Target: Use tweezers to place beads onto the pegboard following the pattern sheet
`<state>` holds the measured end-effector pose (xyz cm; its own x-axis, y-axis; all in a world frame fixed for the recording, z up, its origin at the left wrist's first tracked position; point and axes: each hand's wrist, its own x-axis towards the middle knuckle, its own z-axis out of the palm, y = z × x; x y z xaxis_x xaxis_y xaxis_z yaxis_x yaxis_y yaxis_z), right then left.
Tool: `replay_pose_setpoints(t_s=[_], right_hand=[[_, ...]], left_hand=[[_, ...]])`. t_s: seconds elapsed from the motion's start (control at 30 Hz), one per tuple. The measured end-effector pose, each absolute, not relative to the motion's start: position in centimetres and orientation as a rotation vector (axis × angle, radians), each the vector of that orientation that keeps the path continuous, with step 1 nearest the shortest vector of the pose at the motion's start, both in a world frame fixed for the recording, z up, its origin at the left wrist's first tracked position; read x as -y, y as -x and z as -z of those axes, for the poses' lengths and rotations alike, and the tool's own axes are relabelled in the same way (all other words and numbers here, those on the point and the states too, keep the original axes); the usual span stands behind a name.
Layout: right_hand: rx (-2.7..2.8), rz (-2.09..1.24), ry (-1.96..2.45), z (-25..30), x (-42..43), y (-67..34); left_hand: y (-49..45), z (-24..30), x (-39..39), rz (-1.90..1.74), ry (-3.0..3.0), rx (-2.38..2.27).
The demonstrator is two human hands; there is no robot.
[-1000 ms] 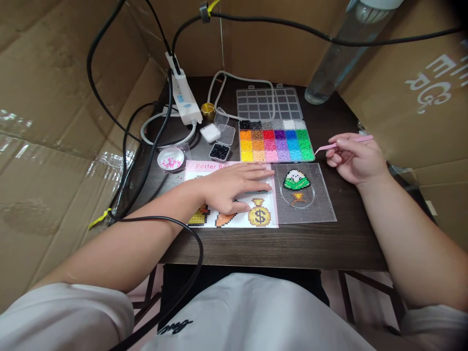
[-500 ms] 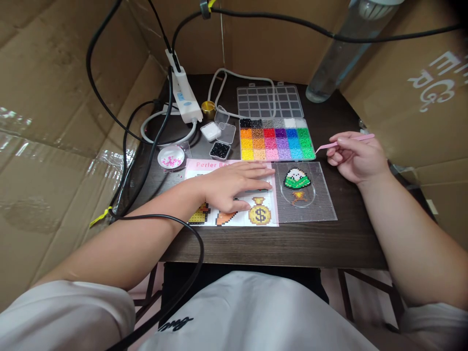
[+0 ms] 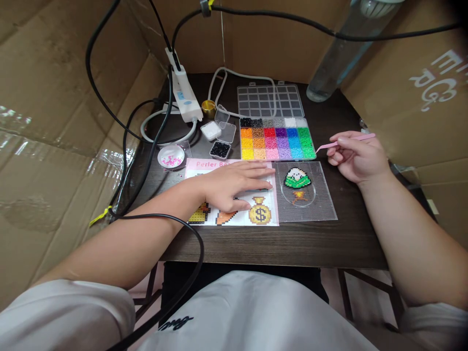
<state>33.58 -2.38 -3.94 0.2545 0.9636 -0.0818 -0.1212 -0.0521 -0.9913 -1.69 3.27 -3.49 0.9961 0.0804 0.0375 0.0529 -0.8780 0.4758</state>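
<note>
My left hand (image 3: 237,184) lies with fingers spread over the printed bead pattern sheet (image 3: 241,219), covering much of its pictures. A money bag design shows below my fingertips. Pink tweezers (image 3: 351,141) are pinched in my right hand (image 3: 360,157), their bent tip close to the right edge of the bead box (image 3: 281,139). Sorted fuse beads of many colours fill that box. Right of the sheet, a clear pegboard (image 3: 325,204) bears a white and green rice ball bead figure (image 3: 297,178) and a small orange and brown bead piece (image 3: 299,195) below it.
Small clear boxes of white beads (image 3: 211,130) and black beads (image 3: 220,149) stand open beside a gold cup (image 3: 208,108). Further left is a white dish (image 3: 170,157) with pink beads. A power strip (image 3: 187,97), black cables (image 3: 171,107) and cardboard walls (image 3: 256,53) surround the table.
</note>
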Motion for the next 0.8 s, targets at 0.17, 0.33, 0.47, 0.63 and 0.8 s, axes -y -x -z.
replay_pose_setpoints(t_s=[0.17, 0.33, 0.47, 0.63, 0.8], right_hand=[[0.895, -1.110, 1.290, 3.87, 2.33, -33.46], [0.899, -1.112, 1.283, 3.94, 2.33, -33.51], [0.910, -1.114, 1.270, 3.96, 2.34, -33.49], [0.920, -1.093, 1.276, 4.14, 2.20, -33.66], [0.941, -1.105, 1.267, 4.63, 2.05, -34.11]], left_hand=[[1.68, 3.41, -3.25, -0.078, -2.642, -0.092], [1.72, 3.39, -3.26, -0.063, -2.647, -0.092], [1.74, 3.41, -3.26, -0.074, -2.638, -0.087], [1.79, 3.55, -3.29, -0.069, -2.644, -0.091], [1.77, 3.51, -3.24, -0.075, -2.654, -0.083]])
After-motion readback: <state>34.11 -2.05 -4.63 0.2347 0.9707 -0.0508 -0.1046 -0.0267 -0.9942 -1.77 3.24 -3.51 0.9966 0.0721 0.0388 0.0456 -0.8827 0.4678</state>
